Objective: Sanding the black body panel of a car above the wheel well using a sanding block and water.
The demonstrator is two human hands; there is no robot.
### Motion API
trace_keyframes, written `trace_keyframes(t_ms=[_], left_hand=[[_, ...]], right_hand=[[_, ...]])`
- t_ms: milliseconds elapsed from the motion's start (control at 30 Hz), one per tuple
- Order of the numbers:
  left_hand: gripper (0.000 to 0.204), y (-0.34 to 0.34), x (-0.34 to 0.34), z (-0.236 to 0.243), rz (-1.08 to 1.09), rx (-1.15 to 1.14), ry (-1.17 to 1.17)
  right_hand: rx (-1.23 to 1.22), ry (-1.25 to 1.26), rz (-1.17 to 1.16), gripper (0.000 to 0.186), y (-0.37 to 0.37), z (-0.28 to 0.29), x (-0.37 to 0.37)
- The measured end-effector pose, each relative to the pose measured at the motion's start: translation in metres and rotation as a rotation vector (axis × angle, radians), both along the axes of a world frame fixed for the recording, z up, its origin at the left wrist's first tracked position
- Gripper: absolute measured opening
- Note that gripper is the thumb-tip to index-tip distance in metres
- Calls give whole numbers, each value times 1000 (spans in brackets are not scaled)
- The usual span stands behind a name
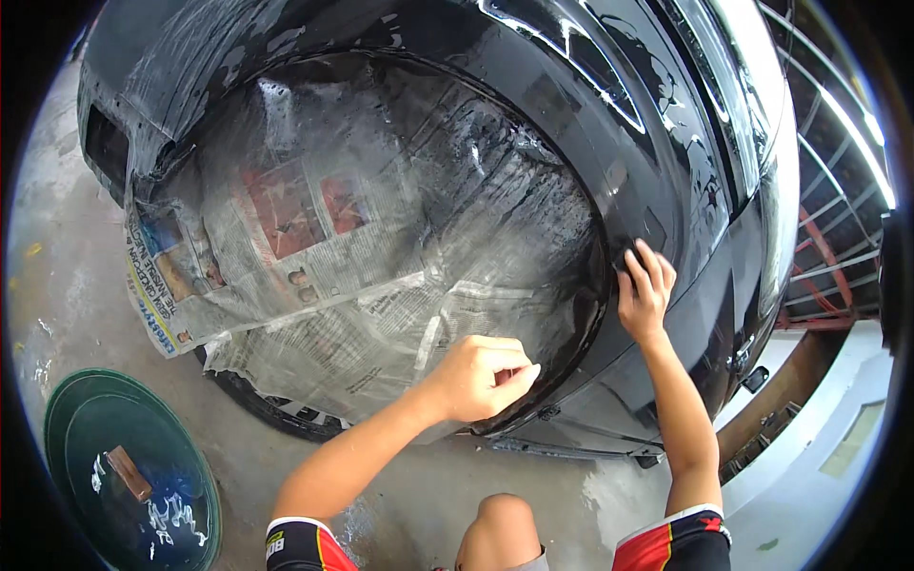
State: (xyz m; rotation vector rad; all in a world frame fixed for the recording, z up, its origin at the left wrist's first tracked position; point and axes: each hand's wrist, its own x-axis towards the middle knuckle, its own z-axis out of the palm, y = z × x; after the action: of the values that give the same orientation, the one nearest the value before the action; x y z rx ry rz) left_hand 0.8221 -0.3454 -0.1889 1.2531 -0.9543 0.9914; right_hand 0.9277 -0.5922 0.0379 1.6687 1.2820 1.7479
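Observation:
A black car body (695,143) curves round a wheel arch masked with grey-stained newspaper (314,209); its dark paint is wet and streaked in places. My left hand (486,379) is curled closed in front of the lower newspaper, and whatever its fingers may hold is hidden. My right hand (645,290) has bent fingers pressed at the right rim of the arch, over something small and dark that I cannot make out. Part of the tyre (262,404) shows below the paper.
A green tub (124,419) with liquid and a brown block (129,474) in it stands at lower left on the concrete floor (71,324). My bare knee (505,528) is at the bottom. A white panel (847,438) and metal framework (824,228) are at the right.

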Motion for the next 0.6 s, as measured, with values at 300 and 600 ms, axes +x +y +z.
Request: trace_keyframes(t_ms=[300, 600], left_hand=[[17, -31, 6, 2, 40, 148, -54], [13, -7, -10, 16, 34, 39, 17]], right_hand=[[-173, -31, 259, 34, 168, 54, -16], [99, 45, 102, 36, -23, -37, 12]])
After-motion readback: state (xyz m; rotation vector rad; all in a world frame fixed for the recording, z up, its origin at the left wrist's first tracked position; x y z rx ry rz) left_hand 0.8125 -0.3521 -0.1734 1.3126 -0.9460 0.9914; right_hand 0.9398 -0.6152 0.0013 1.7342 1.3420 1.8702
